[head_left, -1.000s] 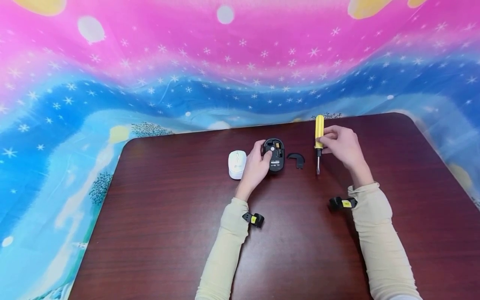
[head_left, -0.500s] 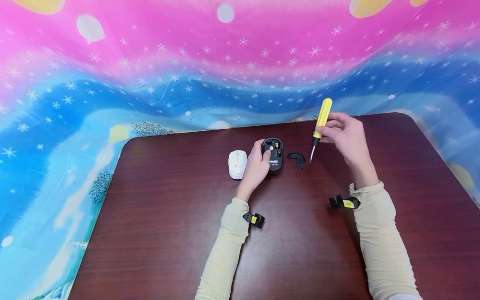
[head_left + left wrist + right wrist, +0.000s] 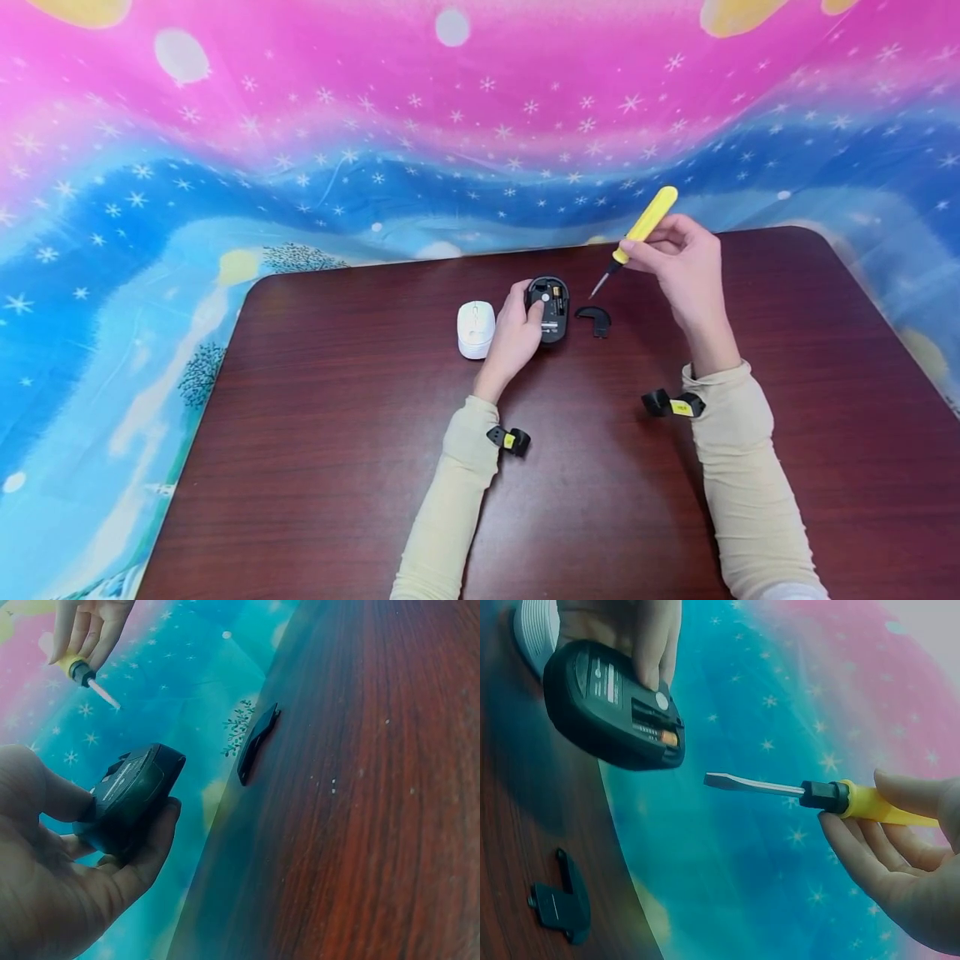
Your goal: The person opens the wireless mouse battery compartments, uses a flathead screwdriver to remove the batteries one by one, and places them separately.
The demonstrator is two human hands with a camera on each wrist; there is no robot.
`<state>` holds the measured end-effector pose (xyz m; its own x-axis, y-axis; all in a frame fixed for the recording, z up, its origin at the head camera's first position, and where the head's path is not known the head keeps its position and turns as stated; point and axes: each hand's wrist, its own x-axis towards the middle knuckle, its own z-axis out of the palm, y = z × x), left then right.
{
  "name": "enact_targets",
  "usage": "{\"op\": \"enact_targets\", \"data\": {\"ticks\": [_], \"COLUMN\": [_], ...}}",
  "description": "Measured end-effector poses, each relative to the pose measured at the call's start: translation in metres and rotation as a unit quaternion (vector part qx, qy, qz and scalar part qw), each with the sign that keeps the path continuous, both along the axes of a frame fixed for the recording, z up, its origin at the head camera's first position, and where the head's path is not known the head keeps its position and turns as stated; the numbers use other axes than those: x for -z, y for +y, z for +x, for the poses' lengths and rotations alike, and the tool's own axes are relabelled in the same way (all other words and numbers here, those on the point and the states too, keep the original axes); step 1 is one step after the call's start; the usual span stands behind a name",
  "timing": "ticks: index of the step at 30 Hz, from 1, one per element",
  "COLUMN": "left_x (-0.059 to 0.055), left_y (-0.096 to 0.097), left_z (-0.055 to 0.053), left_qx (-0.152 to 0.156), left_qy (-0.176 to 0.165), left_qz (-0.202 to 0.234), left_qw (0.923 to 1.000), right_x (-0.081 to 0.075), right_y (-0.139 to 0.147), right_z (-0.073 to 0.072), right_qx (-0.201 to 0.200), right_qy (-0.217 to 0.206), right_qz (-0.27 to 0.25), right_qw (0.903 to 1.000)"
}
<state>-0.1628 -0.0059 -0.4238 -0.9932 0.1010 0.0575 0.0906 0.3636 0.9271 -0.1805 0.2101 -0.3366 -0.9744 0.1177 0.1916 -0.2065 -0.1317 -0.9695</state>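
In the head view my left hand point(image 3: 516, 329) grips a black computer mouse point(image 3: 553, 321), underside up, with the thumb on its base. Its battery bay lies uncovered, and a battery point(image 3: 667, 738) shows inside it in the right wrist view. My right hand point(image 3: 686, 262) pinches a yellow-handled screwdriver point(image 3: 647, 225) between thumb and fingers, near the lower end of the handle. The flat blade slants down to the left, its tip apart from the mouse. On the table below the tip lies a black battery cover point(image 3: 596, 318), also seen in the left wrist view.
A white mouse point(image 3: 475, 325) sits on the dark red wooden table point(image 3: 337, 450), just left of my left hand. Behind the table's back edge hangs a pink and blue patterned cloth point(image 3: 420, 125). Each sleeve carries a black wrist camera point(image 3: 671, 406).
My right hand has risen and tilted the screwdriver, so its blade swung from pointing straight down to pointing down-left, nearer the black mouse. My left hand has hardly moved.
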Motion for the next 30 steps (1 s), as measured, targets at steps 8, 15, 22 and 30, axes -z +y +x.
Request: {"op": "enact_targets", "data": {"ticks": [8, 15, 22, 30], "left_x": [0.001, 0.002, 0.002, 0.003], "left_y": [0.001, 0.001, 0.001, 0.002], "left_z": [0.0, 0.0, 0.0, 0.0], "left_qx": [0.002, 0.002, 0.004, 0.005], "left_qy": [0.0, 0.006, 0.005, 0.008], "left_qz": [-0.001, -0.001, -0.003, -0.005], "left_qw": [1.0, 1.0, 1.0, 0.9999], "right_x": [0.001, 0.003, 0.003, 0.004], "right_y": [-0.008, -0.013, -0.016, -0.019], "right_z": [0.0, -0.001, 0.0, 0.0], "right_qx": [-0.005, -0.021, -0.038, -0.044], "right_qy": [-0.002, 0.003, 0.005, 0.021], "right_qz": [-0.021, -0.031, -0.01, 0.009], "right_qw": [0.9998, 0.9993, 0.9992, 0.9988]}}
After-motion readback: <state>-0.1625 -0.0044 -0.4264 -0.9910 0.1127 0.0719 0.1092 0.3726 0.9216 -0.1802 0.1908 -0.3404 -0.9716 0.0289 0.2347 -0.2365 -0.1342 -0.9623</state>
